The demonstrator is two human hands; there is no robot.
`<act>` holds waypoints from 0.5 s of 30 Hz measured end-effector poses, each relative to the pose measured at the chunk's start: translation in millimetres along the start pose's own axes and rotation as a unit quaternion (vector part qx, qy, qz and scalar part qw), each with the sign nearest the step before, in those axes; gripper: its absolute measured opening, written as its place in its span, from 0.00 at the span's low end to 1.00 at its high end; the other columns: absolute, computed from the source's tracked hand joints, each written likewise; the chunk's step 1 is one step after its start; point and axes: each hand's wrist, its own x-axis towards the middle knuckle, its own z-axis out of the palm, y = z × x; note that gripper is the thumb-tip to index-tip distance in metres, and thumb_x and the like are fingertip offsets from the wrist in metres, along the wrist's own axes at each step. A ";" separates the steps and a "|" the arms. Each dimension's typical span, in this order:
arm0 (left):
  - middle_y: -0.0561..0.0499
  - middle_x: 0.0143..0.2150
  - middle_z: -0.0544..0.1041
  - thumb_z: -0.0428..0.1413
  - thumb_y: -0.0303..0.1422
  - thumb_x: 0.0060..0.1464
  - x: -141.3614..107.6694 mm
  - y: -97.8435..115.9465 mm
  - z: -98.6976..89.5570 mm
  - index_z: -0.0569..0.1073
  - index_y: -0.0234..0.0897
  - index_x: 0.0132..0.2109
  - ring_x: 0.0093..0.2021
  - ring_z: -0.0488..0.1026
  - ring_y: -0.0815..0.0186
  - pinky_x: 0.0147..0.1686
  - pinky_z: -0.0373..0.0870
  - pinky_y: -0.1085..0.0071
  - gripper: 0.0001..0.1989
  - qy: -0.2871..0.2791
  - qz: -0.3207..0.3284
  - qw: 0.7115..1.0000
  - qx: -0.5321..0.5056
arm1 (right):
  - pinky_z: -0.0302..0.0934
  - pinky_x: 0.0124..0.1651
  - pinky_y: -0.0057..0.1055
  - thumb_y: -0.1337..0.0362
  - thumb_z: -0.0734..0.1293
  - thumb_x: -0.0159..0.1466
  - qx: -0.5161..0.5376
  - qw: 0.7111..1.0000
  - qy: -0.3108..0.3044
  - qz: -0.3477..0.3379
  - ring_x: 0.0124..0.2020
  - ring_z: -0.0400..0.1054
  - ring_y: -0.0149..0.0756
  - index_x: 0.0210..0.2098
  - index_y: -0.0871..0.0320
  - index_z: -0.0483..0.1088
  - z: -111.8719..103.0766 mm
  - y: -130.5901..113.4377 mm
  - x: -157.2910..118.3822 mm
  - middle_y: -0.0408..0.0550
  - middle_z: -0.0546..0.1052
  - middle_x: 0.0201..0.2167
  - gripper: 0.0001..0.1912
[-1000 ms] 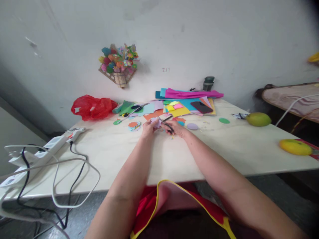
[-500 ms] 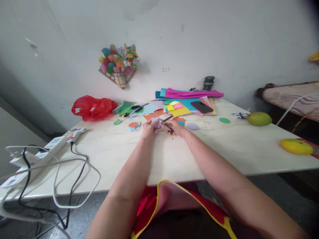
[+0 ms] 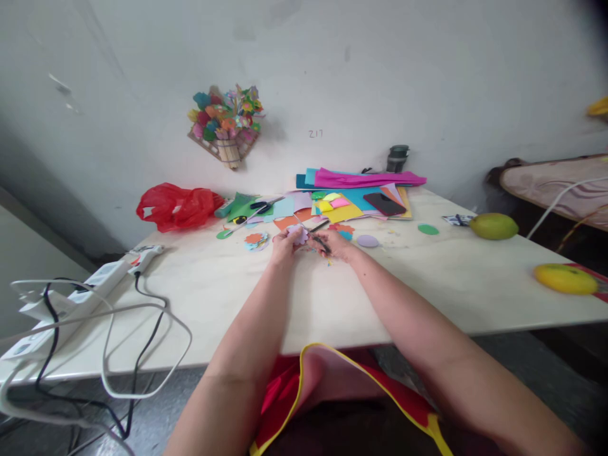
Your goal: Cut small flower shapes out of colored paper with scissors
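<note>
Purple paper (image 3: 297,235) between left fingers (image 3: 286,235)

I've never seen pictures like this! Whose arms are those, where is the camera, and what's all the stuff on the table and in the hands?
There is no robot here. These are a person's own bare arms, and every picture comes from one camera worn on that person's head, looking forward and down.

The left hand holds a purple paper shape with a wavy edge. The right hand holds dark-handled scissors, close beside it.

On the pale table lie lots of coloured sheets, like this yellow sheet, with a phone on top of some. To the left are a red plastic bag and a white power strip with cables. To the right are a greenish fruit and a yellow one.
</note>
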 end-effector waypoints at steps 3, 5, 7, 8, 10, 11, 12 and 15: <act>0.48 0.29 0.82 0.77 0.38 0.33 0.2 -0.2 -0.2 0.77 0.35 0.30 0.27 0.76 0.66 0.31 0.72 0.71 0.20 0.000 0.003 1.000 -0.004 | 0.48 0.16 0.21 0.61 0.79 0.56 -0.008 1.000 -0.006 0.005 0.15 0.58 0.24 0.28 0.58 0.71 1.2 -5.6 -5.4 0.37 0.69 0.15 0.14; 0.49 0.28 0.81 0.77 0.37 0.33 0.9 -0.5 -0.5 0.77 0.35 0.29 0.27 0.75 0.67 0.30 0.71 0.72 0.19 0.002 0.004 1.000 -0.004 | 0.48 0.16 0.21 0.60 0.79 0.57 -0.017 1.000 -0.008 0.008 0.15 0.59 0.24 0.28 0.58 0.70 1.7 -8.9 -8.4 0.37 0.69 0.15 0.15; 0.49 0.29 0.81 0.77 0.36 0.35 1.9 -1.3 -1.0 0.77 0.35 0.30 0.27 0.75 0.67 0.30 0.71 0.72 0.19 0.007 0.003 1.000 -0.002 | 0.48 0.15 0.20 0.59 0.80 0.57 -0.026 1.000 -0.004 0.011 0.15 0.59 0.24 0.27 0.58 0.70 2.2 -10.9 -9.9 0.37 0.69 0.15 0.16; 0.49 0.29 0.81 0.76 0.36 0.35 2.4 -1.7 -1.3 0.77 0.35 0.30 0.27 0.75 0.67 0.30 0.71 0.72 0.18 0.009 0.002 1.000 0.000 | 0.48 0.16 0.20 0.58 0.80 0.57 -0.031 0.999 -0.002 0.012 0.15 0.59 0.24 0.27 0.58 0.69 2.5 -11.4 -10.0 0.37 0.69 0.15 0.17; 0.49 0.29 0.81 0.76 0.36 0.37 3.2 -2.4 -1.8 0.78 0.35 0.31 0.29 0.76 0.66 0.30 0.71 0.71 0.18 0.013 -0.001 1.000 0.005 | 0.48 0.16 0.20 0.58 0.80 0.57 -0.040 0.999 0.002 0.014 0.15 0.59 0.23 0.27 0.58 0.69 3.1 -11.3 -9.4 0.37 0.69 0.15 0.17; 0.49 0.29 0.81 0.76 0.36 0.37 3.4 -2.6 -1.9 0.78 0.35 0.32 0.29 0.77 0.66 0.31 0.71 0.71 0.18 0.015 -0.002 1.000 0.008 | 0.48 0.16 0.20 0.57 0.79 0.57 -0.043 0.999 0.003 0.013 0.15 0.59 0.23 0.27 0.58 0.69 3.3 -10.9 -8.9 0.37 0.68 0.15 0.17; 0.49 0.28 0.81 0.76 0.36 0.36 3.5 -2.7 -2.0 0.78 0.35 0.32 0.29 0.77 0.66 0.31 0.71 0.71 0.18 0.017 -0.002 1.000 0.010 | 0.48 0.16 0.20 0.57 0.79 0.57 -0.043 0.999 0.003 0.013 0.15 0.58 0.23 0.28 0.58 0.69 3.4 -10.3 -8.2 0.36 0.68 0.15 0.17; 0.49 0.28 0.80 0.76 0.36 0.36 3.1 -2.4 -1.7 0.78 0.35 0.31 0.28 0.76 0.66 0.30 0.71 0.71 0.18 0.018 0.000 1.000 0.011 | 0.49 0.17 0.21 0.57 0.80 0.56 -0.034 0.999 0.000 0.009 0.15 0.58 0.24 0.28 0.58 0.70 3.0 -7.5 -6.0 0.36 0.68 0.15 0.17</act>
